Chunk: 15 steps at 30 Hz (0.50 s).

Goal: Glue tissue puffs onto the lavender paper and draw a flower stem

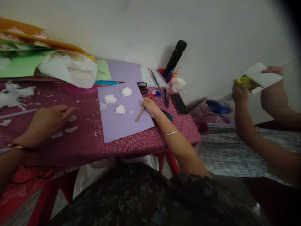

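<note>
My right hand [151,107], with a silver bangle at its wrist, grips a brown wooden stick [140,114] over a lavender sheet [128,130]. The stick's wider end points down toward the paper. Three fluffy white tufts [120,109] sit on the sheet, and a small white scrap [131,112] lies near the stick. A pale square [102,106] is at its left edge. On the left, my left hand [48,125] hovers or rests by thin white pieces [71,129] on the red checked cloth. Its fingers are partly stretched, holding nothing I can see.
Black scissors [142,88], markers [166,95], a phone [180,104] and a paper cup [180,83] stand around the right side. Coloured papers [21,62] are piled at the back left. At right, another person's hands [241,92] hold white paper and something yellow.
</note>
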### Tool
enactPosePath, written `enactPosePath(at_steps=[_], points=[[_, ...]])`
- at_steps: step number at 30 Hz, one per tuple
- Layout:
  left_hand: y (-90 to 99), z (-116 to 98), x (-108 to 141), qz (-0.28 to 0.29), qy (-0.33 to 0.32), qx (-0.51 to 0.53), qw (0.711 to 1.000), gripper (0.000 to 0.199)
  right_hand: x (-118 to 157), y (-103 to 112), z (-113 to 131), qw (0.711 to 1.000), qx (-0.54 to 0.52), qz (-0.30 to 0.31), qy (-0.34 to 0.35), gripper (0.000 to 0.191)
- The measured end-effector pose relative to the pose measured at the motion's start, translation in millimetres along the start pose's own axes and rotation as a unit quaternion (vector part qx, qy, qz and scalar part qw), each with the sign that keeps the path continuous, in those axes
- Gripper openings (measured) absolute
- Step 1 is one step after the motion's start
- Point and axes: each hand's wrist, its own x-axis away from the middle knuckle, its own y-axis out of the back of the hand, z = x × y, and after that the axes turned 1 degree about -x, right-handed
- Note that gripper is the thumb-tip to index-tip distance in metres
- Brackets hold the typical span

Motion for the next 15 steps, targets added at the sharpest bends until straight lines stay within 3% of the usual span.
enactPosePath(at_steps=[6,11,15], points=[[19.3,27,-52,-0.041,0.067,0.048,0.996,0.042,5,0,6,0.999,0.005,-0.027,-0.028,0.015],[13.0,31,-77,-0.036,-0.007,0.067,0.997,0.004,17,0,16,0.997,0.002,-0.034,-0.062,0.009],[10.3,43,-69,-0.007,-0.024,0.063,0.998,0.030,16,4,12,0.997,0.026,-0.039,-0.067,0.015]])
